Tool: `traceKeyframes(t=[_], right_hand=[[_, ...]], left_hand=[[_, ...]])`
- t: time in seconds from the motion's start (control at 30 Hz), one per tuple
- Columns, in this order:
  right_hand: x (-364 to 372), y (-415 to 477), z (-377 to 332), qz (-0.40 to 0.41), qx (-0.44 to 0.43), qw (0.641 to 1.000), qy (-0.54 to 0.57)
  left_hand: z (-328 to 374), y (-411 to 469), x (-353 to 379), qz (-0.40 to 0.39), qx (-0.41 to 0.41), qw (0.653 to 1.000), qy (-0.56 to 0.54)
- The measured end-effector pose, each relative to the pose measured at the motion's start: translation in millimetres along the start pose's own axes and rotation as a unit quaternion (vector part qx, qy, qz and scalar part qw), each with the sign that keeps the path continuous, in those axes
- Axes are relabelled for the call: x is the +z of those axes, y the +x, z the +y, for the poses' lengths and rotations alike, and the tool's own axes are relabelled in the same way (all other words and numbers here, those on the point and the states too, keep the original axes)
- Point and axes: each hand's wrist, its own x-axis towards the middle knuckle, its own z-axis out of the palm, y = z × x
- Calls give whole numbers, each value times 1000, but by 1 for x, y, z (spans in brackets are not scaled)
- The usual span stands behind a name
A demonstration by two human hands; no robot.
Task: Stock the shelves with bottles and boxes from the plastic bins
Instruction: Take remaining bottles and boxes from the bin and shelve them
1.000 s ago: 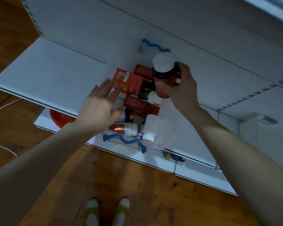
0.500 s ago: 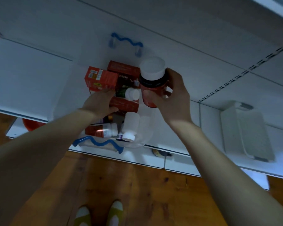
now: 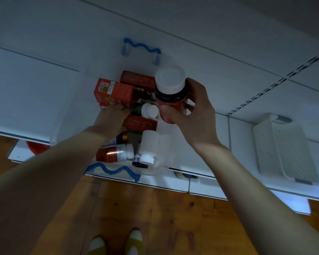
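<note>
Over the clear bin (image 3: 160, 162), at 1 o'clock from its middle, the right hand (image 3: 195, 115) is gripping a white-capped red bottle (image 3: 170, 100) upright. The left hand (image 3: 110, 120) is reaching among the boxes (image 3: 114, 91) at 11 o'clock; grasp not discernible. Judgement: stocking is barely starting, and the bin is looking mostly full.

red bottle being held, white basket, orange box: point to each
red bottle (image 3: 173, 103), head view, its red label
white basket (image 3: 284, 148), head view, its bare floor
orange box (image 3: 116, 92), head view, its top face
</note>
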Motion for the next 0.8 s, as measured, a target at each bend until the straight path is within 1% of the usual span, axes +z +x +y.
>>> traceKeyframes(t=[0.2, 0.3, 0.37, 0.47, 0.53, 0.6, 0.7, 0.8], right_hand=[[1, -3, -2, -3, 7, 1000, 5], [2, -6, -4, -3, 12, 1000, 8], [2, -10, -6, -4, 16, 1000, 9], [0, -17, -12, -11, 18, 1000, 7], [-2, -24, -19, -13, 14, 1000, 5], [-3, -34, -29, -10, 8, 1000, 12], [-7, -53, -43, -5, -22, 1000, -1], [-14, -78, -61, -29, -19, 999, 7]], left_hand=[[7, -9, -19, 40, 23, 998, -46], [12, -19, -35, 35, 4, 995, -97], [20, -30, -50, 48, -20, 990, -130], [35, -54, -72, 105, -36, 980, -164], [40, -71, -82, 158, -28, 975, -156], [39, -88, -90, 191, -33, 971, -144], [41, -119, -105, 196, -81, 962, -171], [54, -159, -118, 212, -132, 941, -230]])
